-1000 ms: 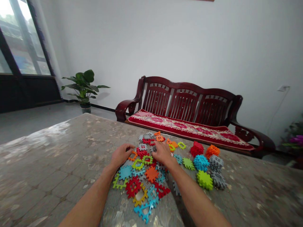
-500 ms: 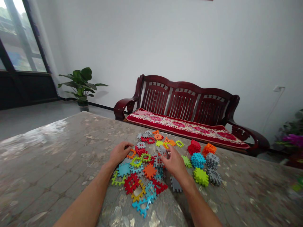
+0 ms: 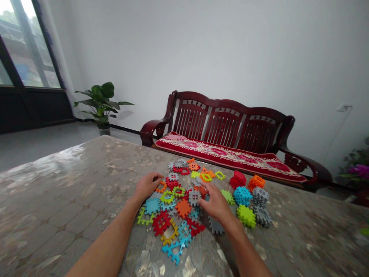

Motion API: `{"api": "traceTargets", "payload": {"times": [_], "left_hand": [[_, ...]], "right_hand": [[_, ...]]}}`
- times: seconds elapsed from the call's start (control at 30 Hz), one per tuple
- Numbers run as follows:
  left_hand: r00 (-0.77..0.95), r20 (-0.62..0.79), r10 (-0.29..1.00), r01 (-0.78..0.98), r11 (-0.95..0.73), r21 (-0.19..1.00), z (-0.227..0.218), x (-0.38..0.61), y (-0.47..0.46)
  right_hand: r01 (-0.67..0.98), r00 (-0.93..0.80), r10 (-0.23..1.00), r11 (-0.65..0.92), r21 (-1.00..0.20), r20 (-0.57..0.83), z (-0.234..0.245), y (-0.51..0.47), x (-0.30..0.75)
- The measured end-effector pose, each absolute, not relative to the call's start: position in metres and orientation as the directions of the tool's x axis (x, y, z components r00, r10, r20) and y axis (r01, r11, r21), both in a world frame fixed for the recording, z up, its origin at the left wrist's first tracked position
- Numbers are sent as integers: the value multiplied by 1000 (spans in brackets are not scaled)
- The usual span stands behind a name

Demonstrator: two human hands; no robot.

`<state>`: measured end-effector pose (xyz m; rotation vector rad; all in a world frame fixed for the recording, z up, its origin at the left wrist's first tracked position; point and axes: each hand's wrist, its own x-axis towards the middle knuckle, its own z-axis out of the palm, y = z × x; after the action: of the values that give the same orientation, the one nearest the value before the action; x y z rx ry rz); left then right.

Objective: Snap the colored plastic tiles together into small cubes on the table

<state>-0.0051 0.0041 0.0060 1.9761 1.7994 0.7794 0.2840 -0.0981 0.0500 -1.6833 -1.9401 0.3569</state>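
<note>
My left hand rests at the left edge of a loose pile of toothed plastic puzzle pieces. Its fingers are loosely bent and hold nothing visible, beside an orange frame piece. My right hand reaches over the right side of the pile, thumb and forefinger apart. The thumb tip is at the edge of a grey window piece; whether it touches is hard to tell. Around them lie an orange square, a red window piece, a light blue square and a yellow-green ring.
Right of the pile stand sorted stacks: red, orange, blue, yellow-green and grey. A dark grey piece lies by my right wrist. Behind the patterned table is a wooden bench.
My right hand has drawn slightly right and toward me, uncovering more of the grey window piece and the yellow-green ring. The left hand stays put; the view has shifted slightly.
</note>
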Motion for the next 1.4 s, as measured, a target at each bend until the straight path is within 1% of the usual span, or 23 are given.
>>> {"api": "traceTargets", "payload": {"times": [0.1,0.17,0.3,0.5,0.8,0.9,1.07,1.23,1.3,1.4], "left_hand": [[37,151,988,791,-121,600,5,-5,5],[33,144,989,791,-114,601,5,-5,5],[33,137,990,792,-110,601,6,-5,5],[35,122,992,795,-102,598,11,-4,2],[36,134,990,814,-107,571,11,-4,2],[53,147,988,816,-128,564,6,-6,5],[78,163,983,813,-158,561,1,-10,9],[73,162,984,809,-153,568,-1,-11,11],[72,165,984,809,-154,567,-1,-11,12],[76,175,982,809,-163,565,-3,-11,13]], "right_hand": [[821,-231,956,292,-491,182,50,-99,290],[824,-270,951,310,-475,152,50,-99,291],[830,-266,955,296,-472,131,50,-97,287],[839,-245,959,284,-464,142,48,-92,286],[855,-243,938,327,-403,245,43,-96,284],[852,-214,936,319,-414,280,46,-100,285],[829,-146,928,304,-469,342,59,-107,294],[813,-135,906,333,-477,402,70,-121,328],[811,-63,902,295,-505,426,69,-129,354],[803,110,883,192,-565,457,62,-143,400]]}}
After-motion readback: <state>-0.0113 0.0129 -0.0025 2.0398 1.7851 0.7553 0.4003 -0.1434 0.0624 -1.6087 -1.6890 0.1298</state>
